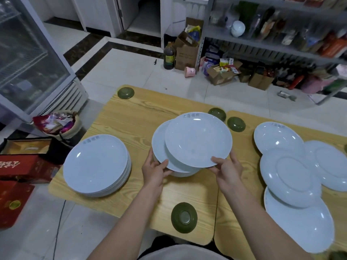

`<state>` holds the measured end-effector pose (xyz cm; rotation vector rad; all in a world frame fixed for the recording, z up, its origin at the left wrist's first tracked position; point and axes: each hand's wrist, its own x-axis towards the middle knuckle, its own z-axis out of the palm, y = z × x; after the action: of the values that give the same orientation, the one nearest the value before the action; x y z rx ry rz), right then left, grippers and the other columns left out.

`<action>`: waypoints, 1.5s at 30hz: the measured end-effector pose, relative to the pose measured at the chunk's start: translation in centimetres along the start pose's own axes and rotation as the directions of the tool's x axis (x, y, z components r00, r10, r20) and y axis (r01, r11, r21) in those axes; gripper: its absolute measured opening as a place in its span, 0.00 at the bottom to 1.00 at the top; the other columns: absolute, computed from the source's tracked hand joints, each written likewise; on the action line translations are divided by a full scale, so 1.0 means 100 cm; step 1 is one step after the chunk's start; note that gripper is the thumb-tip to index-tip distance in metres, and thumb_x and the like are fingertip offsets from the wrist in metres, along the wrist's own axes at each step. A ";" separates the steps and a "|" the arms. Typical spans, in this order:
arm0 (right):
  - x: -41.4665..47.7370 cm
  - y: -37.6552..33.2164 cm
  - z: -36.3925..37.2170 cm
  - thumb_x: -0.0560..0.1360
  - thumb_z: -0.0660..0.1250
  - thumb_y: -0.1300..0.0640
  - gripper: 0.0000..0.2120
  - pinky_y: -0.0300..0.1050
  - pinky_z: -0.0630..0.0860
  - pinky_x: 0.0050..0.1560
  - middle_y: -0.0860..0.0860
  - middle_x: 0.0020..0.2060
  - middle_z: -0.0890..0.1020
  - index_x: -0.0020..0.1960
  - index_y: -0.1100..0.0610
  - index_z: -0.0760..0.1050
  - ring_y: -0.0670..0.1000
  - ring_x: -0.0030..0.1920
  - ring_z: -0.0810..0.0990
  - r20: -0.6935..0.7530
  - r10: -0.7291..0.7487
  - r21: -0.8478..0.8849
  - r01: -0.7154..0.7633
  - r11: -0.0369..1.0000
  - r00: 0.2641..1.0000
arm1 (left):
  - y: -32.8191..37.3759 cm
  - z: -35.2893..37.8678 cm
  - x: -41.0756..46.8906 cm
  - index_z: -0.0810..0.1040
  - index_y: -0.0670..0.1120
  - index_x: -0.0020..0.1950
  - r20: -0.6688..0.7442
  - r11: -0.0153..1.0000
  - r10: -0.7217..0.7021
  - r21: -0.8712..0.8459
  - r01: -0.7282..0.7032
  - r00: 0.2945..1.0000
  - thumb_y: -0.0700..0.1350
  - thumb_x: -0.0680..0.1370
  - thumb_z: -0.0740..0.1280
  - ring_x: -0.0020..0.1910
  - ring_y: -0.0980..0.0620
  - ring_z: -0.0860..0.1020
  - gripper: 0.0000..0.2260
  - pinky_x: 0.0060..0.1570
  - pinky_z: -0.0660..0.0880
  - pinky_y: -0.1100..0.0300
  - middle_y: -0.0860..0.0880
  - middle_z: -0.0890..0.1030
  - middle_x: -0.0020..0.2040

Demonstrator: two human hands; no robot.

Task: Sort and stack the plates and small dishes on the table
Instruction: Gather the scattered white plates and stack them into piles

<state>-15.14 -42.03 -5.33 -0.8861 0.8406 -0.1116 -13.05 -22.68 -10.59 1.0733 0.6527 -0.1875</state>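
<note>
One stack [95, 164] done, about half sorted!
Right hand [227, 169] pinches plate [197, 139], left hand [155, 169] grips pile [159, 145]; loose plates [289, 177], dishes [236, 124] right of fingers.

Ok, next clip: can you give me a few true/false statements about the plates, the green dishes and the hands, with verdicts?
1. The right hand holds the rim of the top plate, which sits off-centre over the middle pile. True.
2. The left hand rests on the left stack. False: it grips the rim of the middle pile, and the left stack is untouched.
3. The nearest green dish lies upside down. True.
4. Every white plate on the right lies face up. False: an overturned plate shows its foot ring.
5. All the green dishes form one stack. False: they are scattered, and a far green dish sits alone at the table's far left edge.
</note>
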 end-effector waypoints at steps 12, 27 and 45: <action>-0.001 0.032 0.012 0.68 0.67 0.79 0.41 0.57 0.84 0.43 0.51 0.61 0.78 0.75 0.52 0.68 0.60 0.54 0.82 -0.063 0.024 -0.052 -0.028 0.998 0.998 | -0.012 -0.019 0.016 0.67 0.52 0.75 0.022 0.994 0.025 0.107 -0.027 0.999 0.30 0.76 0.69 0.41 0.52 0.79 0.32 0.42 0.83 0.55 0.49 0.66 0.33; 0.016 0.042 0.022 0.67 0.71 0.76 0.37 0.52 0.83 0.51 0.38 0.44 0.76 0.72 0.53 0.72 0.47 0.46 0.80 -0.140 -0.134 -0.381 0.072 0.922 0.981 | -0.016 -0.022 0.020 0.68 0.52 0.75 0.031 0.995 0.045 0.084 -0.048 0.998 0.28 0.76 0.66 0.45 0.44 0.81 0.31 0.42 0.83 0.55 0.43 0.71 0.43; 0.031 0.057 0.017 0.66 0.76 0.71 0.37 0.34 0.73 0.49 0.46 0.41 0.77 0.71 0.50 0.73 0.43 0.41 0.78 -0.165 -0.150 -0.532 0.040 0.846 0.975 | -0.012 -0.024 0.018 0.67 0.53 0.75 0.075 0.992 0.032 0.117 -0.041 0.997 0.28 0.78 0.63 0.47 0.44 0.82 0.31 0.43 0.82 0.57 0.44 0.69 0.42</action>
<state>-13.20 -38.56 -10.71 -1.4570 1.0391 -0.0571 -13.16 -20.87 -13.26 1.1861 0.5615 -0.2350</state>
